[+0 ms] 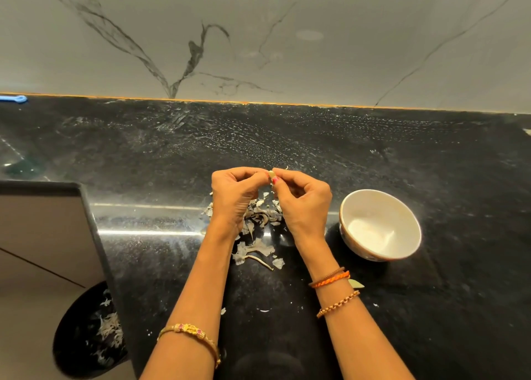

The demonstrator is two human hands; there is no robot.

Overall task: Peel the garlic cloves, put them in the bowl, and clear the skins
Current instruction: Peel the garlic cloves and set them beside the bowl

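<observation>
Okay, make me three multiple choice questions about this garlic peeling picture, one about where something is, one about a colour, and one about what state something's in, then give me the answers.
1. Where does the bowl stand relative to the hands?
A. To the person's right of them
B. To the person's left of them
C. Directly under them

2. What colour is the bowl's inside?
A. Blue
B. White
C. Black

3. What is happening with the garlic clove?
A. It lies in the bowl
B. It lies alone on the countertop
C. Both hands pinch it above the skins

Answers:
1 A: the bowl sits on the black countertop beside the right hand.
2 B: its inner surface shows plain white.
3 C: the left hand and right hand meet on the clove, over the pile of skins.
</observation>
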